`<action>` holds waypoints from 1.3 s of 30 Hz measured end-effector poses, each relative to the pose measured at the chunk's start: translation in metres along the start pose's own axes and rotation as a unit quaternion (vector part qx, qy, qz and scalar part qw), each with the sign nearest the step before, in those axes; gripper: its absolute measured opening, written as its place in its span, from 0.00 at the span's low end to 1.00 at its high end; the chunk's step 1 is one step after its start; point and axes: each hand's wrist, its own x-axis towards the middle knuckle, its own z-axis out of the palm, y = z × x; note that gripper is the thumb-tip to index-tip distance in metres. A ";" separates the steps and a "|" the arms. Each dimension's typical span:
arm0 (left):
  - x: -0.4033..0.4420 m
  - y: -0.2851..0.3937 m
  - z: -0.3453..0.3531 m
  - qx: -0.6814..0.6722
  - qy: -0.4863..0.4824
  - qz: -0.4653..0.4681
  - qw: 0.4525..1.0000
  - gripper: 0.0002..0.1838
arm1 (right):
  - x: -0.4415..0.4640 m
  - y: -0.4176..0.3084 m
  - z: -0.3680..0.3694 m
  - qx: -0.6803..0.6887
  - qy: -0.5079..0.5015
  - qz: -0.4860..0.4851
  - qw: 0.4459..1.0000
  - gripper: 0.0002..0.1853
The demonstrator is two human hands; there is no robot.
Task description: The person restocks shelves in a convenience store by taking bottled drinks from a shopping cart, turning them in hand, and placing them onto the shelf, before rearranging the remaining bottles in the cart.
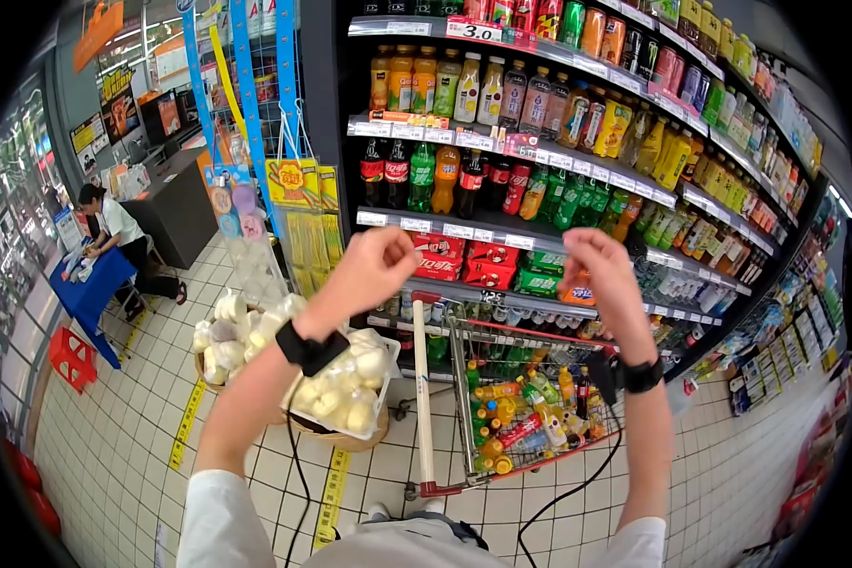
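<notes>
My left hand (pixel 377 267) is raised above the handle end of the shopping cart (pixel 422 398), its fingers curled together with nothing visible in them. My right hand (pixel 600 270) hangs in the air in front of the drink shelves, fingers bent and thumb apart, also bare. Neither hand touches the cart or the shelves. Black bands (pixel 309 348) sit on both wrists, with black cables running down. In the cart lie many drink bottles (pixel 551 424), mostly tipped over, in orange, green, yellow and dark colours. Red cola packs (pixel 437 256) stand on the shelf behind my hands.
Shelves (pixel 502 134) of bottles and cans curve along the front and right. Baskets of bagged pale produce (pixel 346 383) stand left of the cart. Farther left a person (pixel 114 232) sits at a blue-covered table (pixel 90 284), near a red stool (pixel 72 360).
</notes>
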 end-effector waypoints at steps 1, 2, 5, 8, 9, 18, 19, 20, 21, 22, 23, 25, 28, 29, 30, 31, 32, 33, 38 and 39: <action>0.019 -0.005 -0.005 0.013 -0.004 0.003 1.000 0.09 | 0.015 -0.007 -0.006 -0.003 -0.001 -0.005 1.000 0.12; 0.036 -0.008 -0.009 0.051 0.001 0.006 0.999 0.10 | 0.028 -0.019 -0.010 -0.028 -0.001 -0.004 1.000 0.13; 0.088 -0.015 -0.019 0.090 0.030 0.003 0.996 0.11 | 0.075 -0.033 -0.013 -0.074 0.010 -0.008 0.997 0.16; 0.131 -0.015 -0.022 0.123 0.060 -0.004 0.991 0.14 | 0.126 -0.026 -0.003 -0.092 0.003 -0.006 0.996 0.17; 0.146 -0.023 -0.018 0.109 0.062 -0.011 0.992 0.14 | 0.146 -0.016 0.001 -0.083 0.027 -0.014 0.996 0.15; 0.287 -0.118 0.008 0.084 0.011 -0.039 0.996 0.18 | 0.308 0.023 0.062 -0.169 0.115 -0.052 0.978 0.19; 0.312 -0.131 0.008 0.097 0.019 -0.017 0.995 0.19 | 0.332 0.025 0.066 -0.185 0.128 -0.048 0.973 0.20; 0.333 -0.144 0.008 0.110 0.028 -0.001 0.993 0.20 | 0.357 0.030 0.071 -0.188 0.132 -0.047 0.972 0.20; 0.353 -0.155 0.007 0.080 0.019 -0.007 0.997 0.24 | 0.377 0.031 0.079 -0.184 0.150 -0.074 0.969 0.22; 0.371 -0.165 0.007 0.090 0.026 0.007 0.996 0.26 | 0.396 0.032 0.087 -0.180 0.168 -0.102 0.964 0.24; 0.388 -0.173 0.008 0.074 0.026 0.000 0.997 0.27 | 0.411 0.034 0.091 -0.162 0.180 -0.080 0.967 0.27; 0.415 -0.188 0.014 0.055 0.019 -0.007 0.998 0.28 | 0.448 0.047 0.098 -0.159 0.179 -0.089 0.967 0.28; 0.447 -0.212 0.025 0.067 0.064 0.054 0.994 0.28 | 0.490 0.057 0.111 -0.161 0.153 -0.110 0.969 0.33; 0.458 -0.227 0.030 0.070 0.069 0.072 0.993 0.28 | 0.501 0.062 0.113 -0.156 0.151 -0.114 0.969 0.34; 0.464 -0.227 0.030 0.073 0.074 0.090 0.990 0.28 | 0.506 0.060 0.117 -0.152 0.150 -0.119 0.970 0.34; 0.470 -0.228 0.029 0.049 0.057 0.082 0.994 0.29 | 0.519 0.062 0.117 -0.153 0.150 -0.122 0.969 0.34; 0.476 -0.228 0.026 0.050 0.057 0.083 0.994 0.29 | 0.534 0.066 0.116 -0.191 0.163 -0.106 0.962 0.34; 0.482 -0.225 0.023 0.023 0.049 0.067 0.996 0.29 | 0.545 0.066 0.116 -0.228 0.175 -0.090 0.953 0.35; 0.511 -0.226 0.024 -0.027 0.007 0.051 0.998 0.37 | 0.580 0.067 0.115 -0.196 0.222 -0.094 0.951 0.31; 0.513 -0.229 0.028 -0.019 0.032 0.056 0.998 0.38 | 0.578 0.062 0.117 -0.188 0.221 -0.087 0.953 0.31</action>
